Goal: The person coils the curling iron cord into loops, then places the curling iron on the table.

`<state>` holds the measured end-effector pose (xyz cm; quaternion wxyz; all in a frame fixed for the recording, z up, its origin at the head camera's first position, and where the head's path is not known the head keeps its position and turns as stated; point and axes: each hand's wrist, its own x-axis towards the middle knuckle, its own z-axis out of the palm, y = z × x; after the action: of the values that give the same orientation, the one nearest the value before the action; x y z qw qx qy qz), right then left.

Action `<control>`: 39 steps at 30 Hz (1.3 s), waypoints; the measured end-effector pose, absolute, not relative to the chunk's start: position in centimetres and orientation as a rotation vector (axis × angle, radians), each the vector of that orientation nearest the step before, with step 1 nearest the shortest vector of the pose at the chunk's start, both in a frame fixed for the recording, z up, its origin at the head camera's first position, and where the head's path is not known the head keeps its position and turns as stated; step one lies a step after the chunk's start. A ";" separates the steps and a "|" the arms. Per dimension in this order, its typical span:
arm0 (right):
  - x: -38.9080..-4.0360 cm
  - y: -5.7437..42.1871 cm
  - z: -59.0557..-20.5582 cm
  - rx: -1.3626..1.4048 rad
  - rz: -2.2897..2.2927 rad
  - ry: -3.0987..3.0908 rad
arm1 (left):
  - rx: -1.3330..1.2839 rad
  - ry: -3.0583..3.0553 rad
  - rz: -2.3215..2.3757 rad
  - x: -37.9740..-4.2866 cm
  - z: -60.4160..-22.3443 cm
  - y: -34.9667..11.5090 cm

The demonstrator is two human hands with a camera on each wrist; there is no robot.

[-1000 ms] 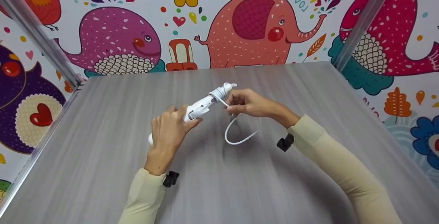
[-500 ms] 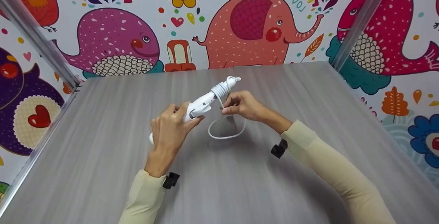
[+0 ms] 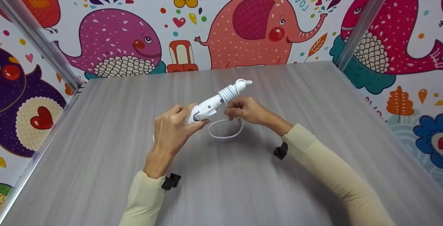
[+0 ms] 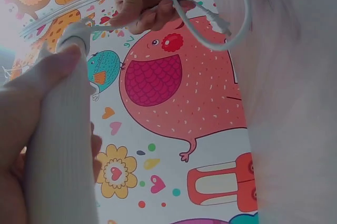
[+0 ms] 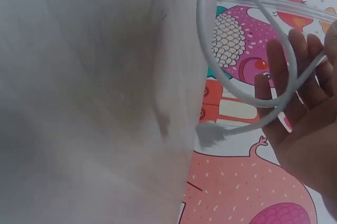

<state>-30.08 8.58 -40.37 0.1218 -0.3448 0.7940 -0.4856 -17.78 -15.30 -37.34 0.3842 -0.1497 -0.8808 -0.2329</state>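
Hair-styling iron [image 3: 207,108], white, clamped in left hand [image 3: 171,127], fingers wrapped round body, thumb along near side. Held up over middle of grey wood-grain table [image 3: 104,156], tilted, cord end raised and pointing up to the right, away from wearer. White cord [image 3: 228,93] wound in several snug coils round handle near that end. Past coils, pinched between thumb and index of right hand [image 3: 247,111], just beside handle; other fingers loosely bent, with cord running across them in right wrist view. Rest of cord in open loop below right hand; contact with table unclear. Plug [image 4: 218,25] at free end, next to loop, blurred. Cream sleeves [image 3: 332,170] on both arms, black wrist camera [image 3: 280,150] at each cuff. Behind table, cartoon wall panel [image 3: 221,53] with elephant, purple whale and flower; metal posts [image 3: 365,25] at both far corners.
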 end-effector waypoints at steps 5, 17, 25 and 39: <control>-30.2 8.5 -40.9 -1.142 -1.489 2.188 | -0.440 -2.294 -0.680 -17.5 -37.1 -15.4; -30.8 9.3 -40.8 -1.077 -1.752 1.881 | -0.413 -2.407 -0.850 -17.2 -36.0 -16.2; -31.6 9.9 -41.0 -0.895 -1.630 2.048 | -0.438 -2.481 -0.897 -16.9 -36.0 -16.2; -32.6 11.3 -40.9 -0.978 -1.417 2.372 | -0.538 -2.586 -1.141 -17.1 -36.1 -16.2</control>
<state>-32.62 11.26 -40.91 0.1051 -0.3319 0.8048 -0.4807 -17.15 -16.24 -36.14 0.1317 -0.1853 -0.8909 -0.3932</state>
